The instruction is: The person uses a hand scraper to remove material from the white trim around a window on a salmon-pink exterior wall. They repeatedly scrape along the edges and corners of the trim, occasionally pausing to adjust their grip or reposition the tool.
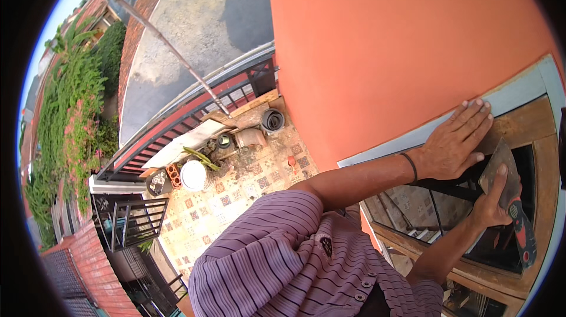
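My left hand (462, 138), with a dark band on its wrist, rests flat across a pale painted frame strip (522, 89) and the wooden window frame (524, 124). It holds nothing, and its thumb is spread from the fingers. Below it, my right hand (493, 208) grips a putty knife (504, 166) by the blade, thumb pressed on the metal. The knife's black and red handle (524, 237) points down and away from the palm. Behind both hands, dark glass panes (482, 255) reflect floor tiles and dark bars.
A smooth orange wall (389, 42) borders the window. Far below lies a patterned tile floor (230, 215) with a white bucket (193, 175), a dark pot (273, 120) and a red object (292, 162). A dark metal railing (177, 127) edges it, with a long pole (154, 31) leaning there.
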